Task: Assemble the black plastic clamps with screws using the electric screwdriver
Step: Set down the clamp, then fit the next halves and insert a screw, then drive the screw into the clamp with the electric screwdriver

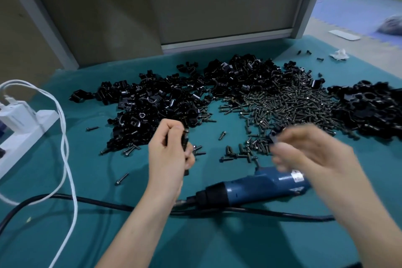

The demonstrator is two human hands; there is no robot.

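Note:
My left hand (168,154) is closed around a black clamp part (185,140) held upright, just in front of the big heap of loose black clamp halves (165,102). My right hand (309,150) is blurred by motion and pinches a small black clamp piece (276,131) at its fingertips, over the near edge of the screw pile (289,104). The blue electric screwdriver (256,189) lies flat on the green table cover (87,169), below and between both hands, with nobody holding it. A second heap of black clamps (369,109) sits at the far right.
The screwdriver's black cable (108,202) runs across the near table. A white power strip with chargers (19,124) and white cables (65,148) lie at the left edge. Stray screws (121,178) are scattered about. A grey panel (217,6) stands behind; crumpled tissue (339,54) lies far right.

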